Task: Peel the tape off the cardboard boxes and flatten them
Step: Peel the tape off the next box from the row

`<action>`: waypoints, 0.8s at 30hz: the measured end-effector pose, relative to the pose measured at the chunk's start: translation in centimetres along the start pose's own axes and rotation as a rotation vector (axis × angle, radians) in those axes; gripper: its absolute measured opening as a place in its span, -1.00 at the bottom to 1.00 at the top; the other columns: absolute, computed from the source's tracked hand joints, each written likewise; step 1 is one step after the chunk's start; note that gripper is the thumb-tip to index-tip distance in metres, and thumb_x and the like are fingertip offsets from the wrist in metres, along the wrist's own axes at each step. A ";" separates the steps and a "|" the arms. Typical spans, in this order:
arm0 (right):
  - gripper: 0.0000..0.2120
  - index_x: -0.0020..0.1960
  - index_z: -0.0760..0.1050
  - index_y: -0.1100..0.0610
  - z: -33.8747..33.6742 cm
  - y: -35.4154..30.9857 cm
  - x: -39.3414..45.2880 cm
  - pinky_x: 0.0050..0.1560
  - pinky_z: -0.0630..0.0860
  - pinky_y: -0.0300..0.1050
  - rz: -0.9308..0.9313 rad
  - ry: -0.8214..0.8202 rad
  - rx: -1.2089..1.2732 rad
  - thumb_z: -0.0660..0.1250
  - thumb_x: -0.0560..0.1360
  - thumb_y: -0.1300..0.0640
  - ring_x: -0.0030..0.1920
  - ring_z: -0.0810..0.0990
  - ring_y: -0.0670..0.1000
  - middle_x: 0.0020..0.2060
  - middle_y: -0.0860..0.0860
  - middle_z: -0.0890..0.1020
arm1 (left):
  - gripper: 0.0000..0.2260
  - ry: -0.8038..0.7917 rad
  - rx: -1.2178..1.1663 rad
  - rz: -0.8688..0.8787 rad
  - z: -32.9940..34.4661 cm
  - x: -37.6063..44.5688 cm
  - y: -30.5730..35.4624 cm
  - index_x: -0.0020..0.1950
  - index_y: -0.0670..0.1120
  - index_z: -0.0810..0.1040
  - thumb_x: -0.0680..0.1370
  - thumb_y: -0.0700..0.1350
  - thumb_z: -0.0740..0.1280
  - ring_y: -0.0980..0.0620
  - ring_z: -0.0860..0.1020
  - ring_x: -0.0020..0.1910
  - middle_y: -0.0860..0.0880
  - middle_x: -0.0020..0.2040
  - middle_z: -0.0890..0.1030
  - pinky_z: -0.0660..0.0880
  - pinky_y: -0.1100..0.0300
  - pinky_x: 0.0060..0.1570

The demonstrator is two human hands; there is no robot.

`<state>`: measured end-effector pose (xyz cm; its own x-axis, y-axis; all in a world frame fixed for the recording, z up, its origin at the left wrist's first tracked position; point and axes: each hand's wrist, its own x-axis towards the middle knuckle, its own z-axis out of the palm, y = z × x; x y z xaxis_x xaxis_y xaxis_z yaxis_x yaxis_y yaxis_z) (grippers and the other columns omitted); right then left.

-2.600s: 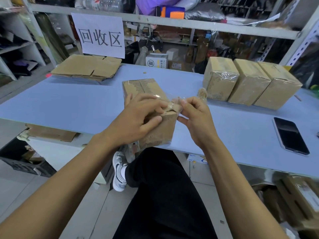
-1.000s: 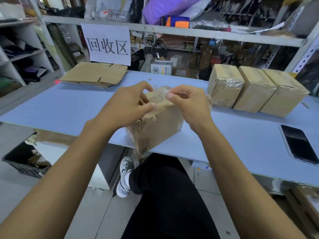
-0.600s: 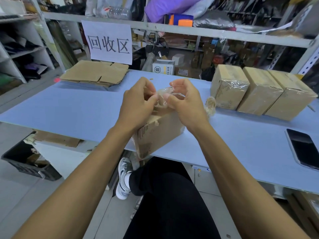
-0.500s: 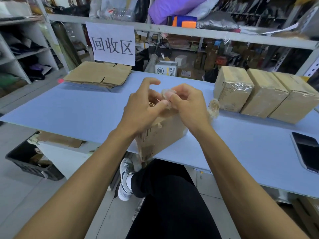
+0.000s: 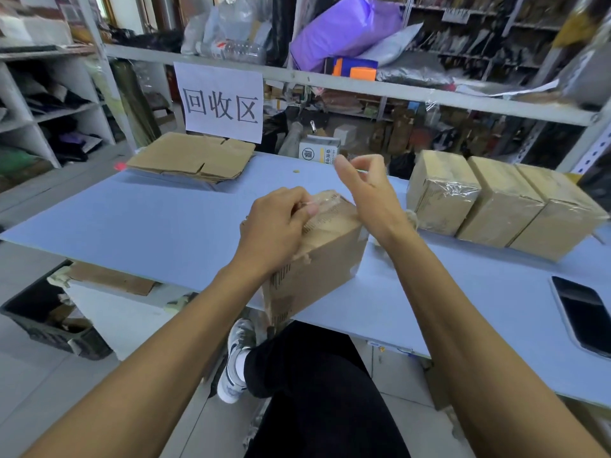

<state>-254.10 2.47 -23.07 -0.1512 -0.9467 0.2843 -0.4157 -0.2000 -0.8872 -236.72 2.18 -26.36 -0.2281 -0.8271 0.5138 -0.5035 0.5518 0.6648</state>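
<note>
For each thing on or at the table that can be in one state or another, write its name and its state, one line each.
Held box: still assembled, tilted over the table's near edge, tape partly lifted.
Tape: clear strip, being peeled from the box top.
Left hand: curled on the box top.
Right hand: raised, fingers pinched; on tape, most likely.
Three boxes: closed, taped, side by side.
Flat cardboard: flattened, stacked.
Phone: screen dark, lying flat.
</note>
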 end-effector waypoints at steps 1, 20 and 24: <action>-0.55 0.39 0.33 0.04 0.0 0.0 0.5 0.33 0.37 -0.06 -0.008 0.017 -0.031 0.22 0.63 -0.19 0.39 0.39 -0.05 0.38 -0.06 0.43 | -0.82 0.001 0.002 -0.002 0.0 -0.1 -0.1 -0.11 0.00 0.57 0.61 0.04 0.28 0.01 0.51 -0.16 0.06 -0.22 0.54 0.49 -0.09 -0.10; -0.61 0.37 0.51 -0.02 -2.4 -1.8 -4.7 0.12 0.45 -0.08 -0.036 -0.164 -0.775 0.33 0.55 -0.02 0.29 0.48 0.10 0.18 0.03 0.64 | -0.79 -0.241 -0.113 0.025 -1.3 0.4 1.3 0.17 0.04 0.58 0.56 -0.15 0.36 0.05 0.53 0.04 0.08 -0.10 0.57 0.44 0.18 0.03; -0.53 0.39 0.49 -0.05 -0.1 -1.5 -5.3 0.17 0.54 -0.17 -0.279 -0.049 -0.236 0.44 0.52 0.22 0.17 0.55 -0.15 0.21 -0.09 0.59 | -0.90 -0.205 -0.165 0.031 -1.1 0.0 1.1 0.03 0.00 0.62 0.59 -0.04 0.33 0.04 0.58 -0.04 0.03 -0.06 0.65 0.50 0.12 -0.02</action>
<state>-252.74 7.83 -23.26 0.0375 -0.8762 0.4806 -0.6313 -0.3935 -0.6683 -236.35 2.91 -25.05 -0.4141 -0.8043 0.4261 -0.3549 0.5738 0.7381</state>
